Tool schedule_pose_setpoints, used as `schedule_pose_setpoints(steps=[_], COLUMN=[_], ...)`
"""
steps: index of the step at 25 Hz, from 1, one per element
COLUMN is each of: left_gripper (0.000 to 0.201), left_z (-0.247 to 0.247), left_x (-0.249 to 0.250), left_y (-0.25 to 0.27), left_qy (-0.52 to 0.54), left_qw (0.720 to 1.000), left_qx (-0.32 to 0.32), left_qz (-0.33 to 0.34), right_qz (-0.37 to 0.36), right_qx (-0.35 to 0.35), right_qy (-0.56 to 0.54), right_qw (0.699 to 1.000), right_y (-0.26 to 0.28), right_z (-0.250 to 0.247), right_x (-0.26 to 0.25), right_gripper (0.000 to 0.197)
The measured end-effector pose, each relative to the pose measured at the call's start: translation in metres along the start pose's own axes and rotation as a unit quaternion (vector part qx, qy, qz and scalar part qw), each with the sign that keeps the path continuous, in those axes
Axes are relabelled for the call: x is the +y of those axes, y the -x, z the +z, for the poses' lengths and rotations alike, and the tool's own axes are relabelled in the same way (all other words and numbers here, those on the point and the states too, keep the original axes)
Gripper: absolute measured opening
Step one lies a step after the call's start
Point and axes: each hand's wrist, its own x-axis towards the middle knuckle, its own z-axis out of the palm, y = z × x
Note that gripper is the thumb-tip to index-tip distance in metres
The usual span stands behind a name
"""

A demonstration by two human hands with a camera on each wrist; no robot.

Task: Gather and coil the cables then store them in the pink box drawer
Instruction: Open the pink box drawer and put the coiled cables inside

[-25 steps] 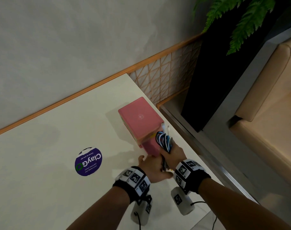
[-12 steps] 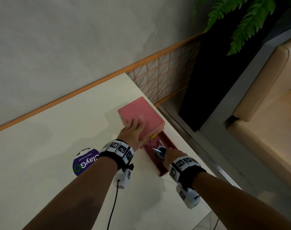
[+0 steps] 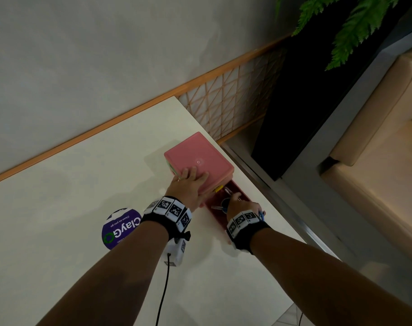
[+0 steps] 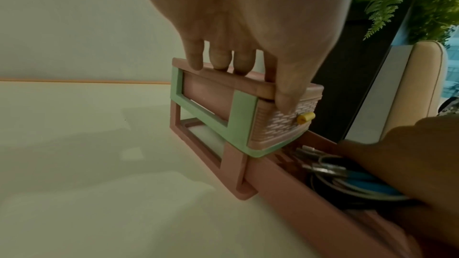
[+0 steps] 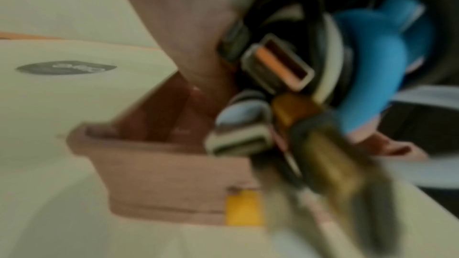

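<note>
The pink box [image 3: 201, 156] stands near the table's right edge with its lower drawer [image 3: 218, 216] pulled out toward me. My left hand [image 3: 192, 178] lies flat on the lid; in the left wrist view its fingers [image 4: 219, 62] press the top and the thumb rests on the upper drawer's front. My right hand [image 3: 236, 200] is inside the open drawer [image 4: 280, 189] and grips the coiled cable bundle [image 3: 224, 204], which is black, white and blue [image 4: 352, 180]. The right wrist view is blurred and shows USB plugs [image 5: 279, 65] and a blue cable [image 5: 372, 70] over the drawer [image 5: 168, 172].
The white table [image 3: 70, 220] carries a round purple sticker [image 3: 120, 228] left of my arms. Its right edge runs just beside the drawer, with floor, a black planter [image 3: 318, 102] and a beige seat [image 3: 376, 161] beyond. A wall bounds the far side.
My left hand left the drawer front and came to rest on the box lid. The drawer now stands open, and my right hand has lowered the cable bundle into it.
</note>
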Motion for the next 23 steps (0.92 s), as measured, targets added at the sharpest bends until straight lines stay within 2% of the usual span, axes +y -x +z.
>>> schedule_pose_setpoints(steps=[3, 8, 11, 19, 23], left_gripper=[0.065, 0.064, 0.065, 0.064, 0.064], left_z=[0.001, 0.001, 0.002, 0.004, 0.004], left_x=[-0.001, 0.001, 0.001, 0.0, 0.0], left_y=[0.0, 0.002, 0.002, 0.0, 0.0], left_qy=[0.006, 0.017, 0.013, 0.014, 0.014], left_qw=[1.0, 1.0, 1.0, 1.0, 1.0], left_qx=[-0.002, 0.0, 0.004, 0.002, 0.003], left_qz=[-0.003, -0.002, -0.003, -0.002, -0.004], right_qz=[0.0, 0.001, 0.013, 0.049, 0.029], right_qx=[0.018, 0.004, 0.01, 0.106, 0.092], right_qy=[-0.046, 0.017, -0.036, -0.134, -0.162], right_qw=[0.999, 1.0, 0.999, 0.984, 0.982], right_y=[-0.009, -0.018, -0.021, -0.034, -0.034], right_z=[-0.002, -0.002, -0.001, 0.024, 0.022], right_x=[-0.007, -0.012, -0.015, -0.02, -0.018], right_gripper=[0.069, 0.074, 0.077, 0.066, 0.084])
